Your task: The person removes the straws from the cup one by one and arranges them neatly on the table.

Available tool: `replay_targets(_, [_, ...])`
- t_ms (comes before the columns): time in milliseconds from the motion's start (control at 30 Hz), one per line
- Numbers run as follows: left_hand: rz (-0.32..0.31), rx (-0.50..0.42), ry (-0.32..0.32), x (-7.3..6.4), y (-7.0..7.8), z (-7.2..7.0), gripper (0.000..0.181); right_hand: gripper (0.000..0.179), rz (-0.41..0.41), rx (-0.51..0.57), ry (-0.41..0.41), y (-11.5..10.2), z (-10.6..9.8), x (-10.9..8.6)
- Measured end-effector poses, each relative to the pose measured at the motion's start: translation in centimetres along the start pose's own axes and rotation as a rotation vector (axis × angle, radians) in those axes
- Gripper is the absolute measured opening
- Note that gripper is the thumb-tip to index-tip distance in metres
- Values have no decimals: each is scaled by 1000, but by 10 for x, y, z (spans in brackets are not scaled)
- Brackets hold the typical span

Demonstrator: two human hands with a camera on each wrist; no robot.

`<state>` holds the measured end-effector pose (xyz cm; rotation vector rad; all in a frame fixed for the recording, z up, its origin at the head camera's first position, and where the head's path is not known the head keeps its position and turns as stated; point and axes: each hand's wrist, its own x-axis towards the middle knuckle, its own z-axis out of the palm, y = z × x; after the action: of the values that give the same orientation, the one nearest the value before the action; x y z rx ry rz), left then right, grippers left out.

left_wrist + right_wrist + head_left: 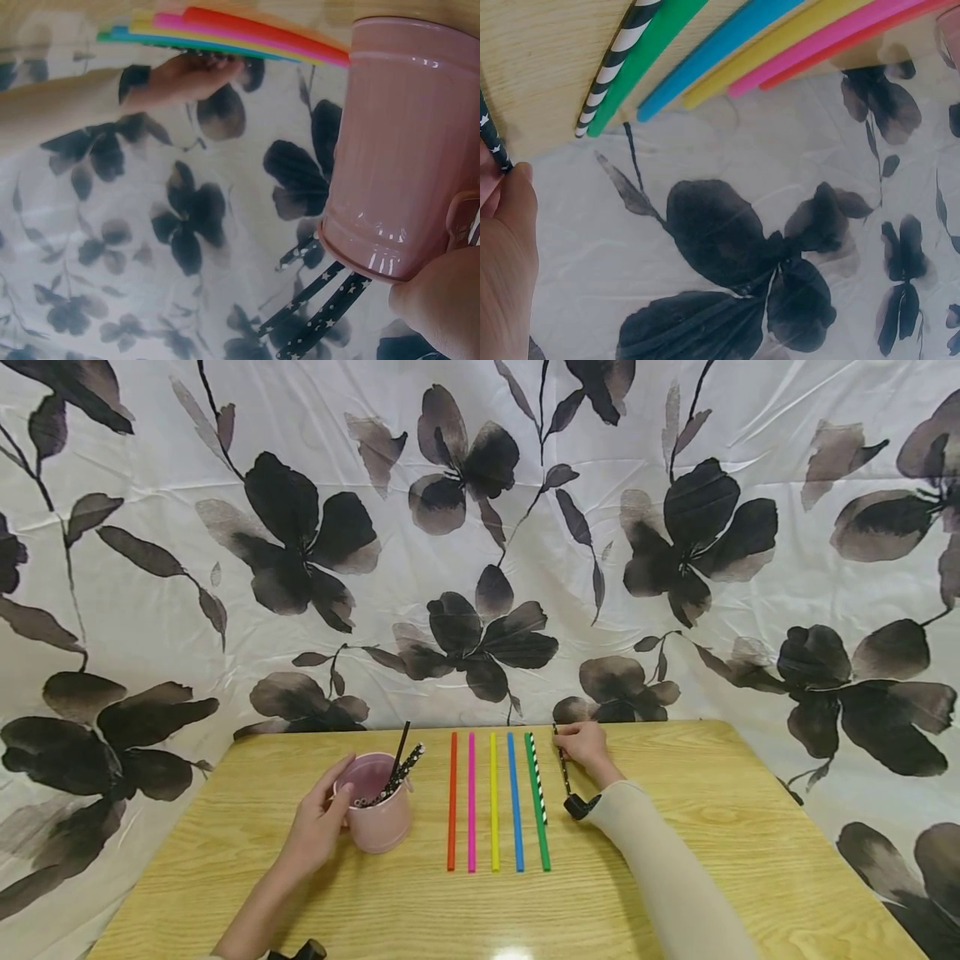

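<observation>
The cup (380, 827) stands on the left half of the tabletop (675, 818), nearer its left edge than its right, with several straws (411, 760) in it leaning right over the rim. The left hand (318, 822) is at the cup's left side. Right of the cup, a row of five straws (494, 802) lies side by side with gaps between, far ends just short of the tabletop's far edge. Against the right side of the fifth lies a sixth straw (539, 777), ending short of its neighbour's near end. Farther right, near the far edge, the right hand (585, 745) pinches the far part of another straw (562, 760). Behind the far edge hangs a cloth (480, 560).
</observation>
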<state>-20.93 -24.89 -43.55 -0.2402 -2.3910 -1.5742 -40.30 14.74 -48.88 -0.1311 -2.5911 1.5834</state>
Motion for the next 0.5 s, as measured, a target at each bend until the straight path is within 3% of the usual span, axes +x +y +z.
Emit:
replay_targets(167, [-7,14,0,-2,7,1,41,11,-25,-61,14,-2,2,-3])
replay_targets(500, [-9,9,0,-1,7,0,42,11,-48,-153,17,0,7,-1])
